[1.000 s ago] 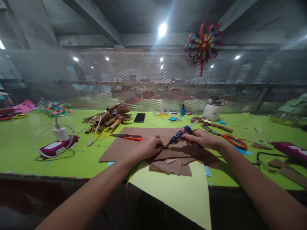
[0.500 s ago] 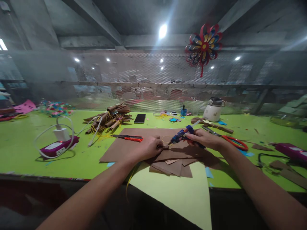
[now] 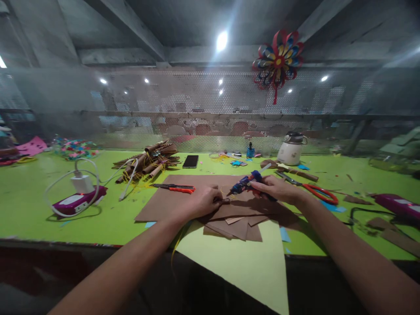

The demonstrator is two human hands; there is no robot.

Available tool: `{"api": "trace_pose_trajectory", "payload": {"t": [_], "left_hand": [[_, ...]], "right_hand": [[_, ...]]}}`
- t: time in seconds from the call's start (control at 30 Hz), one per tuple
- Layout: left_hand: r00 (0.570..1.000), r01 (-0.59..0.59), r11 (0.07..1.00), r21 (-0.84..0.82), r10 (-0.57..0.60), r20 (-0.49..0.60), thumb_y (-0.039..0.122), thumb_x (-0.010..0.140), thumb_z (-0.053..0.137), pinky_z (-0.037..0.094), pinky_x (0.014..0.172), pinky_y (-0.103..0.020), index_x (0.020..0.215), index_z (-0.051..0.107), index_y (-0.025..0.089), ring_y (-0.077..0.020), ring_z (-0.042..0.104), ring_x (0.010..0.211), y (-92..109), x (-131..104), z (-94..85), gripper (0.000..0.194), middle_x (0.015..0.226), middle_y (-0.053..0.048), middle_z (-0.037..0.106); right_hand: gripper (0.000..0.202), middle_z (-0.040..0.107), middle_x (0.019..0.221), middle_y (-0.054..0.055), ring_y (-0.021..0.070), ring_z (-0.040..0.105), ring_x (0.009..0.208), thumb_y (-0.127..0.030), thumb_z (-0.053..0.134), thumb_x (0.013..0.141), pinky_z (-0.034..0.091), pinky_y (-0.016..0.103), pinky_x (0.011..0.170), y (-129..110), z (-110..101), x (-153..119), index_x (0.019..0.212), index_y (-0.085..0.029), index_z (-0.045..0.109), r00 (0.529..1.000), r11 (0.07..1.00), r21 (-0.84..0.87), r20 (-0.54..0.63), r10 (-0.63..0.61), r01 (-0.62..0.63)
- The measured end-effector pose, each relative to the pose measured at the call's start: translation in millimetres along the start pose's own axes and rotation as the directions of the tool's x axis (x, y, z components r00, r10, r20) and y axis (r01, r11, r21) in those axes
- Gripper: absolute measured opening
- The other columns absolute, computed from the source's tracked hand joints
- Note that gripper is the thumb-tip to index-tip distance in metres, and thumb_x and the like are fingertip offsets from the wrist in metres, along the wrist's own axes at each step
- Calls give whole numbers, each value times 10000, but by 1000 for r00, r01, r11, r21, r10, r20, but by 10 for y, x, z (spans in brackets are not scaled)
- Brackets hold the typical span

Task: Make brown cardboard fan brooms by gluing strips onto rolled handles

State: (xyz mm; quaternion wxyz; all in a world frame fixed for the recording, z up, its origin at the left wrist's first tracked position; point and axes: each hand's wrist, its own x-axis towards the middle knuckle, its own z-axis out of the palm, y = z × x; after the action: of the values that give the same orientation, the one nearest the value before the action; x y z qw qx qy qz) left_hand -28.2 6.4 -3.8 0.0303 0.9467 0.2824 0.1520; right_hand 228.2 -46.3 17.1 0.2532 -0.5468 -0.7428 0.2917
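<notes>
My right hand [image 3: 274, 189] is wrapped round a dark blue glue gun [image 3: 244, 182], a pale glue stick jutting from its back. The gun's nozzle points down-left at a small brown rolled piece [image 3: 225, 201]. My left hand [image 3: 206, 201] pinches that piece against a large brown paper sheet [image 3: 173, 205]. A thin yellow loop shows beside the nozzle. Left of my left hand, a red and black cutter [image 3: 179, 188] lies on the sheet. Brown scraps [image 3: 238, 229] lie at the sheet's near edge, over a pale yellow sheet [image 3: 243, 271].
Brown paper rolls [image 3: 151, 162] and a phone [image 3: 190, 161] lie behind. Purple power strips sit left [image 3: 70, 204] and right [image 3: 398, 205], with cables. Orange-handled scissors [image 3: 320, 194] lie right, a white kettle [image 3: 290, 148] behind them. A mesh screen [image 3: 197, 96] bounds the green table's back.
The glue gun has moved slightly left and down, its nozzle nearer the small brown piece. My left hand holds nearly the same place. The whole view has shifted slightly.
</notes>
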Motion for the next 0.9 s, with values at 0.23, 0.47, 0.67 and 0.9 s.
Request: {"api": "trace_pose_trajectory", "payload": {"t": [0.23, 0.47, 0.67, 0.9], "left_hand": [[1000, -24, 1000, 6, 24, -18, 245, 805, 500, 366, 589, -215, 839, 678, 172, -118, 533, 650, -37, -2, 30, 196, 804, -43, 594], [1000, -18, 1000, -19, 18, -12, 252, 813, 487, 376, 605, -215, 849, 676, 173, -118, 537, 661, -26, 6, 20, 208, 822, -43, 593], [999, -30, 1000, 2, 30, -15, 244, 801, 495, 367, 587, -217, 839, 675, 162, -121, 535, 661, -28, 7, 18, 201, 818, -45, 596], [1000, -24, 1000, -12, 24, -1, 271, 824, 479, 371, 600, -215, 838, 675, 161, -122, 538, 669, -24, 13, 8, 224, 822, -47, 593]], "right_hand": [[549, 541, 568, 33, 94, 438, 479, -624, 412, 801, 334, 233, 463, -8, -18, -21, 623, -133, 581, 999, 999, -36, 33, 5, -4], [545, 543, 585, 32, 89, 441, 487, -618, 402, 810, 329, 222, 459, 8, -23, -26, 649, -130, 584, 998, 1000, -17, 64, -2, 4], [554, 561, 583, 44, 93, 451, 483, -627, 415, 799, 339, 222, 460, 44, -57, -36, 651, -123, 591, 997, 999, -30, 63, 32, -30], [553, 557, 586, 40, 96, 449, 490, -627, 412, 800, 339, 227, 468, 53, -18, -7, 642, -128, 590, 999, 1000, -29, 40, -9, 11]]}}
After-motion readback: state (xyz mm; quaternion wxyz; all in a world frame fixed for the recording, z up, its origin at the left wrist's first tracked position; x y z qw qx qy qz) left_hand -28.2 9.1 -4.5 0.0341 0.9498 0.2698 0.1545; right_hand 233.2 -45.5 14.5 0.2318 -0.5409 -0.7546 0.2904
